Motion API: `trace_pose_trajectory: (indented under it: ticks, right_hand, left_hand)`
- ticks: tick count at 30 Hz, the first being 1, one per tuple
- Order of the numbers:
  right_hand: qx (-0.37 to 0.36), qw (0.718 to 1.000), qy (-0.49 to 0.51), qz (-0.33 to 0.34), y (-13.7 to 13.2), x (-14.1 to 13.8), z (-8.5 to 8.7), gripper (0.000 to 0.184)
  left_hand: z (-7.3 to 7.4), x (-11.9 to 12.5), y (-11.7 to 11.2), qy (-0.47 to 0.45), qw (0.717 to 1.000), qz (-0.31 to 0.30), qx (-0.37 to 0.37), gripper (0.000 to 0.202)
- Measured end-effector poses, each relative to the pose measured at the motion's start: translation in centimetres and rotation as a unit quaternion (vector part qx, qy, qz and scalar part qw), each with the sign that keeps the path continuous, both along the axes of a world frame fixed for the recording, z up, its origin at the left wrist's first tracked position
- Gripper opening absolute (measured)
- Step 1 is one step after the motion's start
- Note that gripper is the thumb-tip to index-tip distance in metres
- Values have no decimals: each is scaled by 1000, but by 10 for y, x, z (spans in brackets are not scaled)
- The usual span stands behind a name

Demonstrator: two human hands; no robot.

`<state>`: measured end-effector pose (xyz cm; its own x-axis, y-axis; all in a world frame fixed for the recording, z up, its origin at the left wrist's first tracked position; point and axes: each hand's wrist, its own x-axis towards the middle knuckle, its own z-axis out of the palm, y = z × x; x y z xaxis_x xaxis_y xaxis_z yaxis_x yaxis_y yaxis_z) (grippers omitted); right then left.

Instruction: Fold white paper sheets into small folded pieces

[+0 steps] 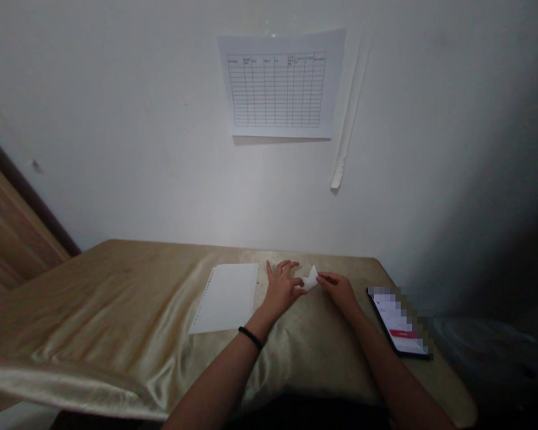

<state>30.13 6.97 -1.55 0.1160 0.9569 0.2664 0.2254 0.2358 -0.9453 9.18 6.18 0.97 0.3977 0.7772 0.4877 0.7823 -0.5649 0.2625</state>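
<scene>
A small piece of folded white paper (311,279) with a pointed top is held between my two hands, just above or on the cloth. My left hand (283,282) pinches its left side between thumb and index finger, with the other fingers spread. On the right edge, the fingertips of my right hand (338,288) are closed on the same paper. Left of my left hand lies a stack of white loose-leaf sheets (231,297) with punched holes along its left edge. A black band (250,338) circles my left wrist.
A shiny gold cloth (130,310) with wrinkles covers the table. To the right, a phone (399,325) lies with its screen lit. On the wall behind hang a printed table sheet (280,86) and a narrow white strip (347,131). Brown wood (18,221) stands at far left.
</scene>
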Motion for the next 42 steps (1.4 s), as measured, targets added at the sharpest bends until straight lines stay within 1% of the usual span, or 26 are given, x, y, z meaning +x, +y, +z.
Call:
trace_pose_trajectory:
  ticks: [5, 9, 13, 17, 19, 21, 24, 28, 31, 35, 39, 42]
  right_hand:
    - [-14, 1000, -3, -4, -2, 2, 3, 38]
    - [-26, 1000, 13, -8, -2, 0, 4, 41]
    - [-30, 999, 34, -5, -1, -1, 2, 46]
    - [-30, 999, 12, -16, 0, 3, 4, 46]
    - [-22, 999, 1, -32, -1, 6, 7, 44]
    - [-12, 999, 2, -50, -2, 9, 10, 43]
    - [-8, 998, 14, -67, -4, 12, 12, 42]
    - [-15, 997, 21, -68, -5, 14, 12, 42]
    - [-30, 997, 44, -53, -5, 14, 11, 40]
    - [-39, 998, 54, -13, -4, 15, 9, 39]
    - [-8, 1000, 7, -6, -3, 16, 8, 41]
    - [32, 997, -66, -22, -4, 19, 9, 30]
  left_hand:
    - [1, -1, 0, -10, 1000, 7, -15, 18]
    - [2, -1, -1, -13, 1000, 2, -18, 18]
    - [1, -1, 0, -25, 999, 5, -30, 25]
    - [-1, -4, 5, -54, 997, 36, -35, 39]
    - [0, -8, 7, -65, 995, 61, -40, 42]
    - [1, -12, 10, -74, 992, 83, -54, 31]
    - [4, -16, 12, -93, 988, 89, -83, 18]
    - [5, -16, 14, -128, 984, 78, -96, 16]
    - [6, -14, 14, -157, 979, 69, -107, 13]
    - [7, -14, 15, -190, 972, 85, -111, 7]
    - [8, -16, 14, -172, 974, 110, -94, 3]
    - [7, -16, 14, -157, 978, 115, -80, 3]
